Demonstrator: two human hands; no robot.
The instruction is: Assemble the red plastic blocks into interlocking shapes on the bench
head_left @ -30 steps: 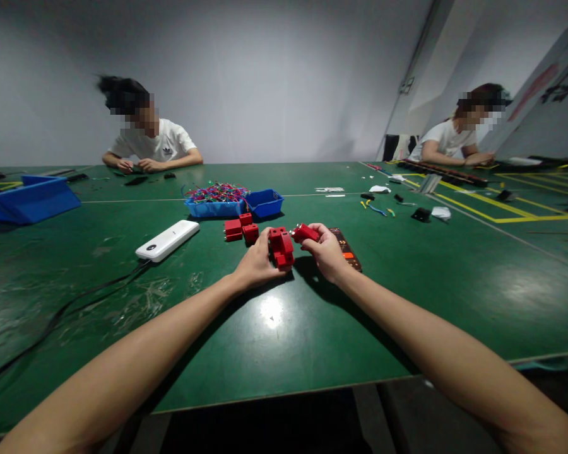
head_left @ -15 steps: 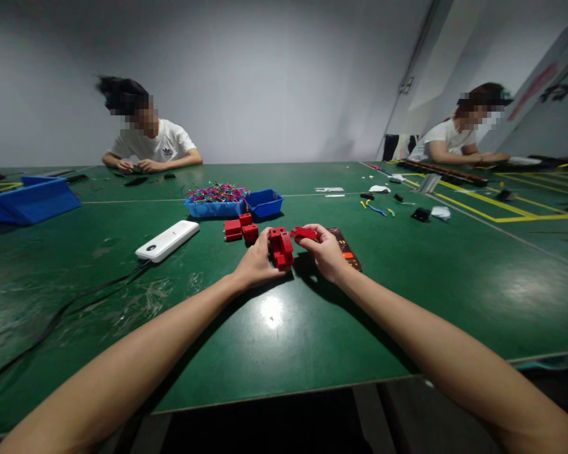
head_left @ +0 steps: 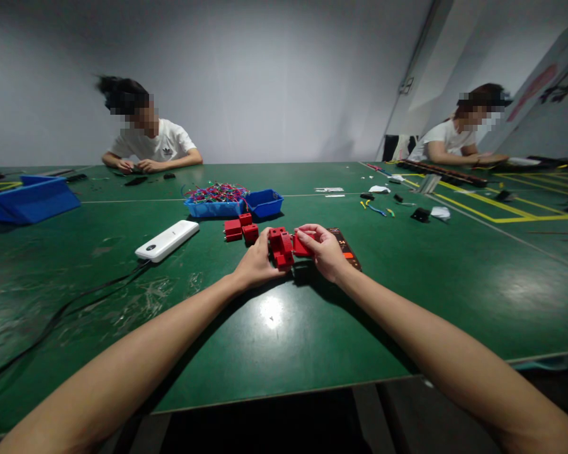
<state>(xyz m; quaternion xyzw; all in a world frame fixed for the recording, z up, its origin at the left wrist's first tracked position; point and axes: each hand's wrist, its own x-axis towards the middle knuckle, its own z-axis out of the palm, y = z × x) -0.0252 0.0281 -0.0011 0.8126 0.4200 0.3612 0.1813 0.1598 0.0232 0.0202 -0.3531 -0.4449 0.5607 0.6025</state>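
My left hand (head_left: 260,261) is closed around a blocky red plastic assembly (head_left: 280,248) with holes and steps in it, just above the table. Pinched in the fingers of my right hand (head_left: 325,252) is a smaller red plastic block (head_left: 303,246), partly covered by the fingers. The two red parts are side by side and very close; I cannot tell whether they touch. Left of my hands, several loose red blocks (head_left: 233,231) lie together on the table, one with metal pins at its side. A phone (head_left: 346,249) with a lit screen lies partly behind my right hand.
Behind the blocks stand a blue bin heaped with colourful wires (head_left: 218,194) and a second blue bin (head_left: 265,203). A white power bank (head_left: 167,241) with a black cable lies left. Pliers (head_left: 377,209) lie further right. Two people (head_left: 158,142) sit across the green table (head_left: 274,353).
My right hand has turned the small red block so a broader face shows, holding it closer to the red assembly. My left hand has stayed in place.
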